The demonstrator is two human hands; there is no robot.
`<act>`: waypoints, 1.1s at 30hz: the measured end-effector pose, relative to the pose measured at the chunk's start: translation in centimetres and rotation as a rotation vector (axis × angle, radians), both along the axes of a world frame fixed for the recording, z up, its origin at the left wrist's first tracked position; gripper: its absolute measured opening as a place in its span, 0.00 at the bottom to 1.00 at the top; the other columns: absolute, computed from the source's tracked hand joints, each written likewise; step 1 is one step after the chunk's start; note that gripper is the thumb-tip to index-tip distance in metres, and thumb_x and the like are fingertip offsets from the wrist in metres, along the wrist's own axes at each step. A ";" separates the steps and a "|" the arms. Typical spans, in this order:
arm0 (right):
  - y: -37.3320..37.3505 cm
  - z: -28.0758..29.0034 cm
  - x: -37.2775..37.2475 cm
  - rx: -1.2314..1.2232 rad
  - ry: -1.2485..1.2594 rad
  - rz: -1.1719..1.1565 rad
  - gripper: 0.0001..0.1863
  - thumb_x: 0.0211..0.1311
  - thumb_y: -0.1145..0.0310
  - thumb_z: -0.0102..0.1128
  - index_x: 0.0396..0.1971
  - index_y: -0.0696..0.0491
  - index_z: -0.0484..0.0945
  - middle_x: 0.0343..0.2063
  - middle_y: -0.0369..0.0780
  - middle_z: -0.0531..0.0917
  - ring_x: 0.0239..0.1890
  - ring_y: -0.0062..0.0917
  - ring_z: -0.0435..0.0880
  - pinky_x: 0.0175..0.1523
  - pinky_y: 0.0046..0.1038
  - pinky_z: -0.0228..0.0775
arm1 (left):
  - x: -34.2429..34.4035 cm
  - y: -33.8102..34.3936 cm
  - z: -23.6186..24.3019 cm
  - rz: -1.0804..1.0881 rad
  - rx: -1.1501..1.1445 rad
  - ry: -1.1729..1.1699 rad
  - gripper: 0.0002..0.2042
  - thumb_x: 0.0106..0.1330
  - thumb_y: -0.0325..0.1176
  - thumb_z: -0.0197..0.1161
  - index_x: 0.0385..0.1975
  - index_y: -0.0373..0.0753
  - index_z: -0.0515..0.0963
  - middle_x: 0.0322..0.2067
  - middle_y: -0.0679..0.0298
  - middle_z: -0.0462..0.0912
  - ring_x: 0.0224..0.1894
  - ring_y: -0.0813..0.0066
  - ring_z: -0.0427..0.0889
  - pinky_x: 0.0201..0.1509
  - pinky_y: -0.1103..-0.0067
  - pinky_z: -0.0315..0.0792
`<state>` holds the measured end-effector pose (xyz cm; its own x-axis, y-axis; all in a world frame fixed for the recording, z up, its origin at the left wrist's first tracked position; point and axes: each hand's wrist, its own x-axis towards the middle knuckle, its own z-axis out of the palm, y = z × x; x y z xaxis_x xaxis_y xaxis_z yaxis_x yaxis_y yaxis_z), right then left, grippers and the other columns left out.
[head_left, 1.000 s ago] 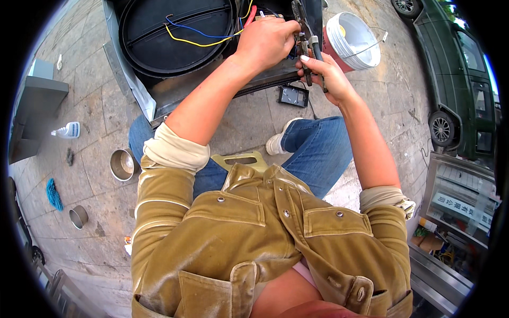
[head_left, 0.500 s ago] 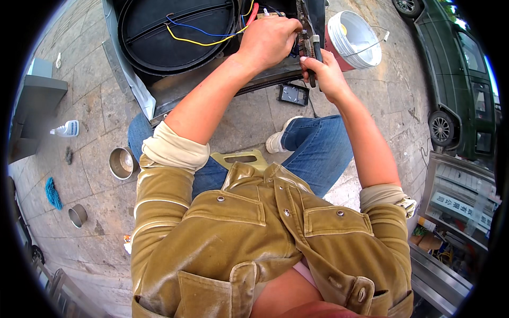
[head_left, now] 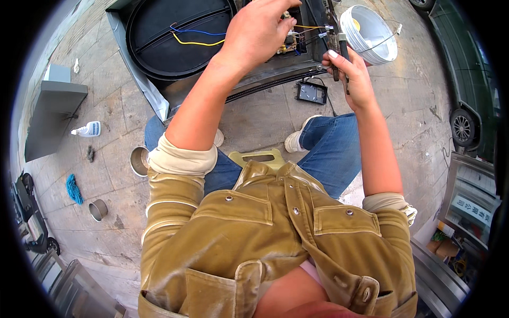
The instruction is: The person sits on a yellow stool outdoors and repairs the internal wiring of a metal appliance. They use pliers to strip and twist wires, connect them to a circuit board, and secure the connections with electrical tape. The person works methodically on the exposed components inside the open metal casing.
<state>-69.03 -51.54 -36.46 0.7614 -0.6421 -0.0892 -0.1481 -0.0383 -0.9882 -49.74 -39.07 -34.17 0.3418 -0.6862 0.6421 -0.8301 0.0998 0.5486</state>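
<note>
My right hand (head_left: 354, 77) is closed around dark-handled pliers (head_left: 343, 50), held at the right front corner of an open metal housing (head_left: 249, 85). My left hand (head_left: 257, 32) hovers over the housing, thumb and forefinger apart with nothing visible between them; its upper part reaches the picture's top edge. Beneath and beside it sits a small part with exposed wiring (head_left: 289, 45), partly hidden by the hand. Thin orange wires (head_left: 310, 27) run from there toward the pliers. A blue wire (head_left: 199, 33) and a yellow wire (head_left: 199, 42) lie across a round black pan (head_left: 169, 58).
A white bucket (head_left: 371, 37) stands right of the housing. On the paving lie a black rectangular frame (head_left: 312, 93), a spray bottle (head_left: 89, 129), a blue cloth (head_left: 73, 189) and two metal cups (head_left: 139, 160). A yellowish stool (head_left: 258, 158) is beneath me; a dark green vehicle (head_left: 466, 69) stands right.
My left hand has left the spot beside the pliers, moving up and left, and its fingers have parted. The right hand still grips the pliers. The whole view has shifted slightly.
</note>
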 end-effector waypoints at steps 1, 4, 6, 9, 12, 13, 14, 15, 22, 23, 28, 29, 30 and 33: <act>-0.2 -0.6 -0.8 0.011 -0.015 -0.011 0.18 0.60 0.59 0.61 0.43 0.55 0.75 0.37 0.36 0.80 0.42 0.18 0.77 0.46 0.22 0.66 | -0.2 1.1 2.1 -0.005 -0.074 0.026 0.09 0.59 0.24 0.61 0.40 0.36 0.79 0.33 0.55 0.81 0.32 0.67 0.82 0.36 0.75 0.74; -0.6 -2.4 -1.8 -0.328 0.029 -0.174 0.27 0.55 0.57 0.66 0.49 0.60 0.73 0.40 0.41 0.79 0.46 0.27 0.77 0.53 0.28 0.67 | -0.4 3.5 4.3 0.047 -0.131 0.102 0.11 0.58 0.19 0.60 0.41 0.35 0.78 0.33 0.59 0.81 0.32 0.70 0.80 0.36 0.78 0.73; -0.5 -2.1 -0.9 -0.899 0.146 -0.312 0.36 0.51 0.55 0.70 0.54 0.63 0.69 0.47 0.51 0.77 0.52 0.41 0.75 0.59 0.37 0.64 | 1.6 5.2 2.1 0.073 -0.166 0.050 0.12 0.62 0.22 0.60 0.45 0.35 0.78 0.38 0.60 0.83 0.39 0.69 0.82 0.43 0.78 0.75; -3.0 -2.3 -0.6 -0.905 -0.040 -0.337 0.38 0.51 0.56 0.71 0.56 0.64 0.67 0.50 0.52 0.75 0.56 0.39 0.73 0.62 0.35 0.62 | 1.6 7.2 0.4 0.129 -0.195 0.034 0.10 0.62 0.23 0.62 0.43 0.36 0.79 0.36 0.61 0.84 0.38 0.72 0.83 0.40 0.79 0.75; -3.4 -1.8 1.1 -0.466 -0.447 -0.169 0.30 0.55 0.62 0.68 0.53 0.62 0.69 0.44 0.42 0.77 0.49 0.26 0.74 0.58 0.28 0.62 | 0.2 8.9 -1.5 0.173 -0.198 0.028 0.10 0.58 0.17 0.62 0.40 0.33 0.80 0.33 0.62 0.84 0.34 0.75 0.82 0.36 0.83 0.74; -3.7 -1.8 1.5 -0.425 -0.543 -0.116 0.28 0.55 0.62 0.67 0.51 0.61 0.69 0.43 0.40 0.76 0.48 0.25 0.74 0.57 0.27 0.62 | -0.4 9.4 -2.1 0.179 -0.169 0.014 0.10 0.58 0.17 0.63 0.40 0.33 0.80 0.32 0.61 0.84 0.34 0.74 0.82 0.36 0.82 0.74; -3.9 -1.8 2.0 -0.431 -0.630 -0.071 0.25 0.56 0.63 0.65 0.50 0.60 0.70 0.42 0.40 0.76 0.47 0.24 0.73 0.55 0.25 0.62 | -1.2 10.0 -2.4 0.170 -0.102 0.015 0.10 0.60 0.17 0.61 0.41 0.31 0.79 0.34 0.59 0.84 0.36 0.73 0.82 0.38 0.82 0.74; -4.5 -2.1 2.0 -0.451 -0.655 -0.040 0.26 0.56 0.63 0.64 0.51 0.60 0.69 0.44 0.41 0.75 0.49 0.25 0.73 0.57 0.27 0.62 | -1.8 10.4 -2.7 0.162 -0.034 0.019 0.09 0.62 0.17 0.60 0.41 0.30 0.79 0.36 0.56 0.83 0.37 0.73 0.82 0.41 0.81 0.75; -5.7 -4.3 1.9 -0.132 -0.773 -0.015 0.30 0.58 0.66 0.55 0.59 0.65 0.62 0.47 0.46 0.75 0.50 0.31 0.75 0.60 0.33 0.65 | -2.8 9.3 -4.3 0.156 0.118 -0.071 0.08 0.58 0.16 0.61 0.37 0.31 0.80 0.34 0.57 0.83 0.35 0.69 0.82 0.37 0.81 0.74; -6.0 -4.3 1.8 -0.131 -0.777 -0.017 0.30 0.58 0.66 0.54 0.59 0.65 0.62 0.47 0.46 0.75 0.50 0.30 0.75 0.60 0.33 0.65 | -3.0 8.4 -4.1 0.149 0.155 -0.056 0.08 0.58 0.17 0.62 0.36 0.31 0.80 0.34 0.57 0.83 0.35 0.69 0.82 0.38 0.81 0.75; -6.9 -4.3 1.4 -0.103 -0.784 -0.056 0.28 0.59 0.66 0.54 0.57 0.65 0.64 0.47 0.47 0.76 0.50 0.30 0.76 0.59 0.33 0.65 | -3.6 5.2 -4.2 0.094 0.133 -0.166 0.07 0.57 0.18 0.63 0.36 0.32 0.80 0.34 0.56 0.83 0.35 0.68 0.82 0.39 0.79 0.75; -7.1 -4.3 1.4 -0.090 -0.783 -0.063 0.28 0.59 0.66 0.54 0.57 0.65 0.64 0.46 0.47 0.76 0.50 0.30 0.76 0.59 0.33 0.65 | -3.7 5.0 -4.3 0.098 0.137 -0.160 0.07 0.57 0.19 0.63 0.36 0.32 0.81 0.34 0.56 0.83 0.35 0.68 0.82 0.39 0.79 0.75; -7.2 -4.3 1.3 -0.058 -0.795 -0.072 0.27 0.59 0.66 0.53 0.56 0.64 0.64 0.46 0.47 0.76 0.50 0.31 0.75 0.59 0.34 0.65 | -3.8 4.9 -4.4 0.101 0.142 -0.154 0.07 0.57 0.19 0.63 0.36 0.32 0.81 0.34 0.56 0.83 0.36 0.68 0.82 0.38 0.79 0.75; -7.9 -5.0 1.1 0.018 -0.812 -0.063 0.28 0.62 0.68 0.48 0.61 0.65 0.58 0.50 0.50 0.72 0.55 0.38 0.72 0.65 0.42 0.59 | -4.2 4.9 -4.7 0.134 0.156 -0.106 0.07 0.57 0.19 0.63 0.36 0.32 0.81 0.35 0.56 0.83 0.36 0.68 0.82 0.38 0.79 0.76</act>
<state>-67.93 -59.43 -41.47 0.5560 -0.6895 0.4642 0.6134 -0.0365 -0.7889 -53.95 -34.14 -38.91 0.3729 -0.7330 0.5689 -0.8841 -0.0947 0.4575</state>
